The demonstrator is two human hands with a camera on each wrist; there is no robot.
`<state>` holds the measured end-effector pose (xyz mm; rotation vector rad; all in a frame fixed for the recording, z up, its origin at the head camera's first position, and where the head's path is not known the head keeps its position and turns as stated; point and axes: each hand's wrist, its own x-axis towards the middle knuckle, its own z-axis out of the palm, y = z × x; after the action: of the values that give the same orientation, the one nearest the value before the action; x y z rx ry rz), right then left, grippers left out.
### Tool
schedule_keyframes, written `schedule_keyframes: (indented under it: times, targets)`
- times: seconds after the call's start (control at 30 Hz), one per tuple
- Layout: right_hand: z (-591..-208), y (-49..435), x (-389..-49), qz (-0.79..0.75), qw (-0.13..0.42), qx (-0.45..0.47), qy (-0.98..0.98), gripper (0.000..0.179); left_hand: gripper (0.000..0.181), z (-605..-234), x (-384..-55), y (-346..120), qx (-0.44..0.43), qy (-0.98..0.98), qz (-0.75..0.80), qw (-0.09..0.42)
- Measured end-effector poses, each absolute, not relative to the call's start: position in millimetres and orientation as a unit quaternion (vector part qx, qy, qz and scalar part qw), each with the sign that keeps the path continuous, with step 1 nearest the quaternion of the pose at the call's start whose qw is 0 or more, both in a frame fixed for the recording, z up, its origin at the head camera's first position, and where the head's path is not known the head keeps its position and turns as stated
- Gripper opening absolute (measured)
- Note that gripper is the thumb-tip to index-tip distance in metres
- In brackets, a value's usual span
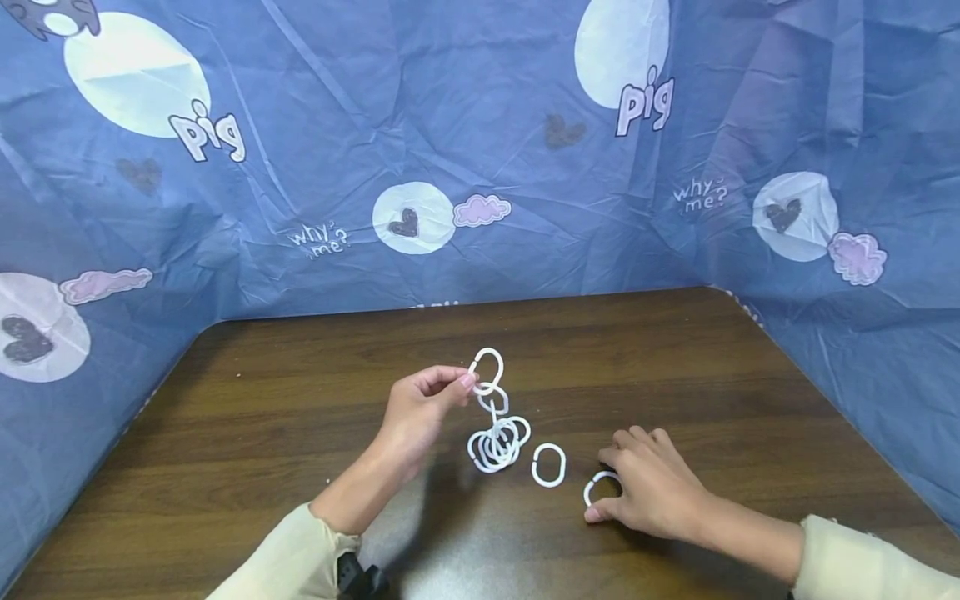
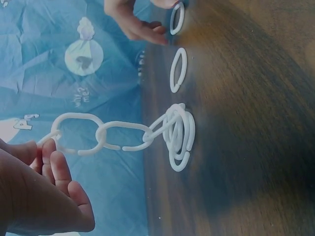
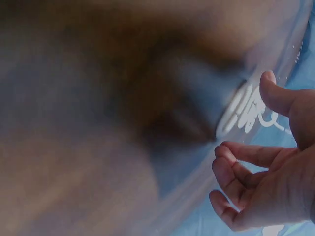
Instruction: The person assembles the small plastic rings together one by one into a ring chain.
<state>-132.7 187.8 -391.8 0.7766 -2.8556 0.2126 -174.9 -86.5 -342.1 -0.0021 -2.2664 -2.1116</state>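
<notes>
My left hand (image 1: 415,417) pinches the top link of a white plastic chain (image 1: 493,398) between thumb and fingers. In the left wrist view the chain (image 2: 124,135) runs from that hand to linked rings bunched on the table. Just right of the bunch lies a single loose white link (image 1: 549,465), flat and apart. Low over the table, my right hand (image 1: 660,487) has thumb and fingers spread around another loose link (image 1: 588,492), partly hidden by the hand. In the right wrist view a gap shows between thumb and fingertips (image 3: 224,145).
The brown wooden table (image 1: 262,467) has rounded far corners. Blue printed cloth (image 1: 480,125) hangs behind it and along both sides. A black strap (image 1: 356,575) sits at the left sleeve.
</notes>
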Motion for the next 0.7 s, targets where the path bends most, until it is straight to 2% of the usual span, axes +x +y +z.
schedule_keyframes:
  times: [0.27, 0.7]
  targets:
    - [-401, 184, -125, 0.075, 0.135, 0.246, -0.957, 0.048, 0.018, -341, -175, -85, 0.001, -0.735, -0.677, 0.020]
    - [-405, 184, -131, 0.129, 0.129, 0.230, -0.956, 0.038, 0.017, -342, -174, -85, -0.002, -0.736, -0.677, 0.017]
